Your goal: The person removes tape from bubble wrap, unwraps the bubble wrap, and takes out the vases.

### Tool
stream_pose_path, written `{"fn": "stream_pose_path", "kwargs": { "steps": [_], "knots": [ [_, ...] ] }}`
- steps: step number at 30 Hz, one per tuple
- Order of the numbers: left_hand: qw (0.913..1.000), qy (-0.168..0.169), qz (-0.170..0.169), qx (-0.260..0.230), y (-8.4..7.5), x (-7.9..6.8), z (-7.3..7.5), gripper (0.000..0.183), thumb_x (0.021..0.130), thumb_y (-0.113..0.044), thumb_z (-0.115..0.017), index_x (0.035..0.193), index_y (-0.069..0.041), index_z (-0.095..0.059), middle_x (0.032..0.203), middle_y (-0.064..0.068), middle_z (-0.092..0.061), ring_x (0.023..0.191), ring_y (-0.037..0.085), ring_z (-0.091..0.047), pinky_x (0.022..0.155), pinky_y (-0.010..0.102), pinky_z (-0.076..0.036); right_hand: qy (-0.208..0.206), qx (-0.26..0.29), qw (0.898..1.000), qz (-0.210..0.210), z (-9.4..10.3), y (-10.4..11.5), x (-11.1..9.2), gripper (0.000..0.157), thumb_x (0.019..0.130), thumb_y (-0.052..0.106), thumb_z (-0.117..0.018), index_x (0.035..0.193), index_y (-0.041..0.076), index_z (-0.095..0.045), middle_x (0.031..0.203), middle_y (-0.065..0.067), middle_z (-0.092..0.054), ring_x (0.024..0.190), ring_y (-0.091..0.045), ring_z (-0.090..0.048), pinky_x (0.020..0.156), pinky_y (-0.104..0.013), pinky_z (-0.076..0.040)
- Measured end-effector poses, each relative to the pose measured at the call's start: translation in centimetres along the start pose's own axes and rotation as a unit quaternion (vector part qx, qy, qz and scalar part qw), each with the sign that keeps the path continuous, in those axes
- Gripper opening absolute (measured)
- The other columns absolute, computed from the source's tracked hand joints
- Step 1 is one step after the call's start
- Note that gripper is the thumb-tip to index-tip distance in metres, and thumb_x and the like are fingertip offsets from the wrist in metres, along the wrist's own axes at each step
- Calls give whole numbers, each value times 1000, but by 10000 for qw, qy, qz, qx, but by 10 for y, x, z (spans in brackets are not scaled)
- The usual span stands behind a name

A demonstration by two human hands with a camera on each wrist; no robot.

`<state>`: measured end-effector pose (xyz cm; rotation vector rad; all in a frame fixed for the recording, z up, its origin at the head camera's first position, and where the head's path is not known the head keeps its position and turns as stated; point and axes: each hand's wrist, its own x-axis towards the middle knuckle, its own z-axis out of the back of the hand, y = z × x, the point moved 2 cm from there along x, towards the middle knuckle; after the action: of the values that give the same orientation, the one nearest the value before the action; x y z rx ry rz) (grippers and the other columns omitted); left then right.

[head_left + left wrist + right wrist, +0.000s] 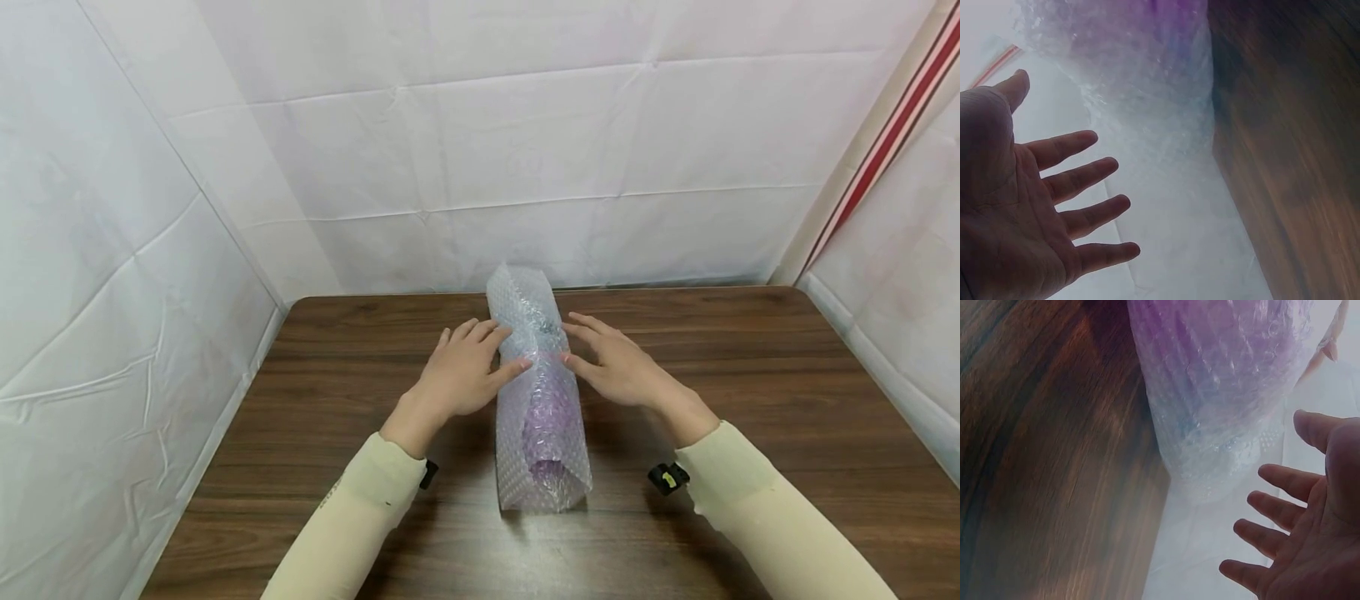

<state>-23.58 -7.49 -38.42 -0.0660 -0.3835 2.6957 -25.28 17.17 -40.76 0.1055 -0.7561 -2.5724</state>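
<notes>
A long roll of bubble wrap (pixel 517 417) lies lengthwise on the wooden table, pointing away from me. Through its layers shows a purple item (pixel 551 417), its exact kind blurred by the plastic. My left hand (pixel 465 371) is at the roll's left side, fingers spread, thumb and fingertips overlapping the wrap in the head view. On the opposite side is my right hand (pixel 618 362), fingers also spread and fingertips right at the roll's edge. Both wrist views show the left palm (pixel 1016 219) and the right palm (pixel 1316 550) facing the wrap with straight, parted fingers.
The dark wooden table (pixel 322 392) extends to both sides of the roll. White sheeting (pixel 525 150) hangs behind the far edge and along the left and right. A red-striped strip (pixel 885 158) runs down the back right corner.
</notes>
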Motion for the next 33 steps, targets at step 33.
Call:
{"fn": "stream_pose_path", "kwargs": {
  "steps": [33],
  "knots": [
    [9985, 12, -489, 226, -33, 0, 6, 56, 98, -46, -64, 138, -8, -67, 134, 9, -64, 116, 26, -65, 100, 42, -55, -107, 433, 9988, 215, -12, 16, -2, 50, 104, 32, -62, 152, 17, -53, 145, -14, -50, 119, -33, -56, 93, -51, -55]
  ]
}}
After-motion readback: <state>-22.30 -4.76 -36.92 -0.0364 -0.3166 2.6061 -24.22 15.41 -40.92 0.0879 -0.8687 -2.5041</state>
